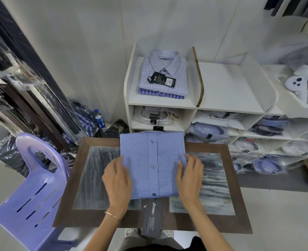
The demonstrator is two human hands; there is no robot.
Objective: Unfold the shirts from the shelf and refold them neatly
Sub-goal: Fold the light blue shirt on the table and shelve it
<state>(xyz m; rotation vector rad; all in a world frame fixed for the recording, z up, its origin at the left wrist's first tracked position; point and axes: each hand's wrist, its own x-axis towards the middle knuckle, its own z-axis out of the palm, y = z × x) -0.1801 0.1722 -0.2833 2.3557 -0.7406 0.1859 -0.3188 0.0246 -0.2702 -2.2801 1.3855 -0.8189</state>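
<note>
Gripping both side edges: left hand (117, 180) flat along the 9 o'clock edge of the blue checked shirt (152, 165), fingers spread and pressing down rather than closed round anything; right hand (190, 175) at the 3 o'clock edge, fingertips curled onto the fold, seemingly pinching the cloth to square it. Lying button-side up in a tidy rectangle at the centre of the wood-framed table (227, 171), collar end toward 12 o'clock, hem toward 6, probably so the placket stays straight while the sides are evened. Hanging from the hem at 6 o'clock, a dark hang tag (151, 217), left clear of the fold. Directly beyond at 12 o'clock, a white shelf unit (129, 82) with a stack of folded checked shirts (163, 75) on top, close enough for an easy return. At 8 o'clock, a lilac plastic chair (31, 192); at 2 o'clock, bagged shirts (207, 132) in lower cubbies. Likely a last tidying of the refold.
</note>
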